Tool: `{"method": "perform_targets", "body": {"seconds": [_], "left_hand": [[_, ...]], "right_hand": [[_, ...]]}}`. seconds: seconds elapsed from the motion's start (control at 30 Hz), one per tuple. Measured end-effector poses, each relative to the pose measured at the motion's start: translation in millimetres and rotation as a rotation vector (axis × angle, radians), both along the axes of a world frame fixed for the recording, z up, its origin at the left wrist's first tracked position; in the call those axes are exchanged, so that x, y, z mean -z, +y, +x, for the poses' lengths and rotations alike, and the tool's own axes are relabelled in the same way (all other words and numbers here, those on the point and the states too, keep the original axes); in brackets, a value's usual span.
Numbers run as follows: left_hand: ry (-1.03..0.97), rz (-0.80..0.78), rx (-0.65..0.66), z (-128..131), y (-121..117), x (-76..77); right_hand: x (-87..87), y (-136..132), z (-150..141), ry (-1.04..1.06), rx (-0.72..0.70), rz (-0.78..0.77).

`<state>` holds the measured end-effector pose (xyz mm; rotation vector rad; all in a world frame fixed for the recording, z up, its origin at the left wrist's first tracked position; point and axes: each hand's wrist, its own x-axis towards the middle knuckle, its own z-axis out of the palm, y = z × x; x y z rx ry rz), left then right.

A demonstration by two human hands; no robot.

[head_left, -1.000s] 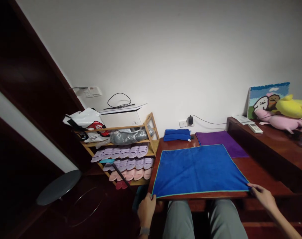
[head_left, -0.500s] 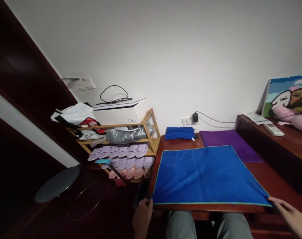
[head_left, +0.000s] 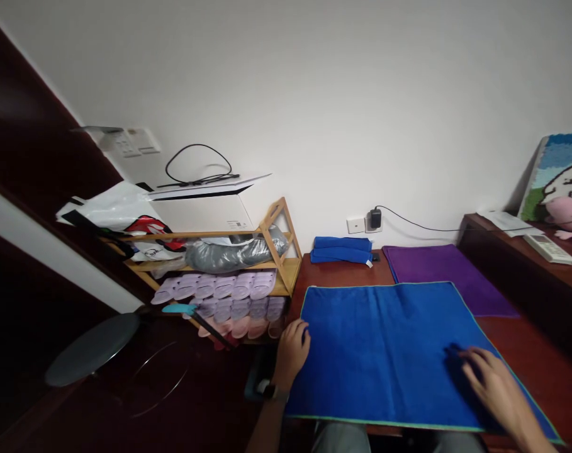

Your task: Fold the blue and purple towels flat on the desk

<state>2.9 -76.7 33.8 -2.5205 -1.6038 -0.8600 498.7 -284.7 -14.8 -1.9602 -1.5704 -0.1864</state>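
A blue cloth (head_left: 356, 352) with a light green edge lies spread over the reddish-brown table, with a slight lengthwise crease near its middle. At the cloth's left edge, my left hand (head_left: 292, 352) rests with loosely bent fingers, and a watch shows on that wrist. My right hand (head_left: 496, 384) hovers over the right part of the cloth, thumb and fingers apart, casting a shadow on it. Neither hand grips the cloth. Behind it lie a purple cloth (head_left: 448, 277), partly overlapped by the blue one, and folded blue cloths (head_left: 341, 250).
A wooden rack (head_left: 292, 274) with several slippers, bags and a white box (head_left: 201, 211) stands left of the table. A charger (head_left: 375, 218) sits in the wall socket. On the raised ledge at right lie a remote control (head_left: 549, 248) and papers. A round stool (head_left: 94, 349) is at left.
Both hands have let go of the cloth's near corners. My left hand has moved up along the left edge, my right hand inward over the cloth. The cloth now reaches past the table's front edge.
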Motion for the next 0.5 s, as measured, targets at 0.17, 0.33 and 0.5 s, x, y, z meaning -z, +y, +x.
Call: {"method": "perform_targets", "body": {"seconds": [0.17,0.33,0.5], "left_hand": [[0.178,-0.125,0.047,60.2,88.6,5.3],[0.268,-0.234,-0.036,57.0,128.6,29.3],[0.280,-0.195,-0.031,44.8,138.6,40.8]], "right_hand": [[-32.6,139.1,-108.1,0.038,-0.319,-0.173],[-26.3,220.4,-156.3,-0.036,-0.376,-0.406],[-12.3,238.0,-130.7,-0.064,-0.244,-0.469]]}}
